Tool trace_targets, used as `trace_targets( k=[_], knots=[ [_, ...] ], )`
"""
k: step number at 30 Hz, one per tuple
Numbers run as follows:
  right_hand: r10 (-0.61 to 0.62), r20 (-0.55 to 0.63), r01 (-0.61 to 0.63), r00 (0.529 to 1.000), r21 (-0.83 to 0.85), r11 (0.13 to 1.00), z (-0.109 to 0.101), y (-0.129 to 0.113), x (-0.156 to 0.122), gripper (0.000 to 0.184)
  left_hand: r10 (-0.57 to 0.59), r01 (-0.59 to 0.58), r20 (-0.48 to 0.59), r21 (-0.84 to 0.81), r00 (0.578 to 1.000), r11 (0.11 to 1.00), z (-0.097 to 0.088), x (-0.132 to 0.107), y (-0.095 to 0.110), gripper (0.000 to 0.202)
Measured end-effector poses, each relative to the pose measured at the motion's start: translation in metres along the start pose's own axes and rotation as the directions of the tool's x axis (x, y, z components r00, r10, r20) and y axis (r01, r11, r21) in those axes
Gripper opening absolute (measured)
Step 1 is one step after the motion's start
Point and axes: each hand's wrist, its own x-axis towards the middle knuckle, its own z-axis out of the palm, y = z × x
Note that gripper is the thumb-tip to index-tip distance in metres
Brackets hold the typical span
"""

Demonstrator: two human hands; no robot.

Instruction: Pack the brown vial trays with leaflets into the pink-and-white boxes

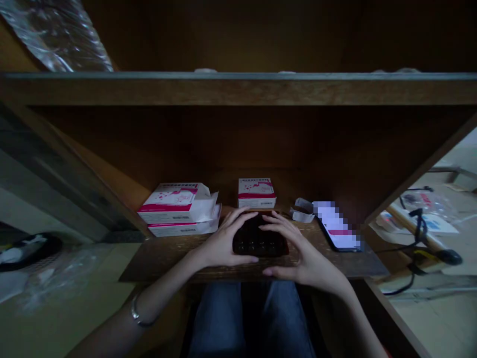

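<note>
A dark brown, glossy block (255, 236) with a row of rounded bumps along its near edge lies on the wooden shelf in front of me; it may be a pack of small bottles, but the dim light hides its kind. My left hand (225, 241) curves around its left side, fingers over the far edge and thumb along the front. From the right, my right hand (294, 246) cups it, fingertips on its top and thumb near the front edge. Just behind the block stands a white and pink box (257, 193).
Two stacked white and pink boxes (175, 204), flaps open on the right, sit at left. A small crumpled white paper piece (302, 210) and a lit phone (335, 226) lie at right. The upper shelf edge (238, 89) crosses overhead; side panels flank the compartment.
</note>
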Motion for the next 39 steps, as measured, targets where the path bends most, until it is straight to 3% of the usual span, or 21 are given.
trace_targets(
  k=[4, 10, 15, 19, 22, 27, 29, 35, 39],
  knots=[
    [0.041, -0.002, -0.041, 0.999, -0.063, 0.997, 0.003, 0.022, -0.002, 0.066, -0.007, 0.005, -0.043, -0.033, 0.999, 0.999, -0.003, 0.006, 0.000, 0.091],
    [-0.010, -0.164, 0.031, 0.986, 0.125, 0.992, 0.004, 0.030, 0.013, 0.049, -0.074, 0.063, -0.055, -0.181, 0.996, 0.981, -0.011, 0.016, 0.006, 0.076],
    [0.001, -0.195, 0.029, 0.981, 0.153, 0.988, 0.004, 0.035, 0.019, 0.047, -0.110, 0.096, -0.073, -0.174, 0.991, 0.980, -0.012, 0.021, 0.010, 0.066],
    [0.006, -0.197, 0.028, 0.980, 0.167, 0.986, 0.003, 0.034, 0.020, 0.043, -0.117, 0.113, -0.027, -0.133, 0.993, 0.985, -0.016, 0.022, 0.011, 0.061],
    [-0.007, -0.188, 0.037, 0.982, 0.155, 0.987, 0.003, 0.032, 0.021, 0.041, -0.096, 0.101, 0.055, -0.089, 0.994, 0.991, -0.023, 0.021, 0.009, 0.075],
    [-0.041, -0.178, 0.060, 0.983, 0.105, 0.993, 0.004, 0.035, 0.022, 0.042, -0.053, 0.065, 0.194, -0.057, 0.980, 0.996, -0.032, 0.018, 0.001, 0.119],
    [-0.036, -0.183, 0.058, 0.982, 0.112, 0.992, 0.005, 0.037, 0.022, 0.042, -0.061, 0.073, 0.207, -0.053, 0.976, 0.996, -0.032, 0.018, -0.001, 0.123],
    [0.007, -0.166, 0.021, 0.986, 0.167, 0.986, 0.000, 0.033, 0.022, 0.046, -0.032, 0.056, 0.149, -0.160, 0.988, 0.986, -0.033, 0.022, 0.002, 0.091],
    [0.017, -0.070, -0.005, 0.997, 0.160, 0.987, -0.006, 0.025, 0.021, 0.071, -0.043, 0.068, 0.121, -0.214, 0.992, 0.974, -0.035, 0.026, 0.004, 0.072]
  ],
)
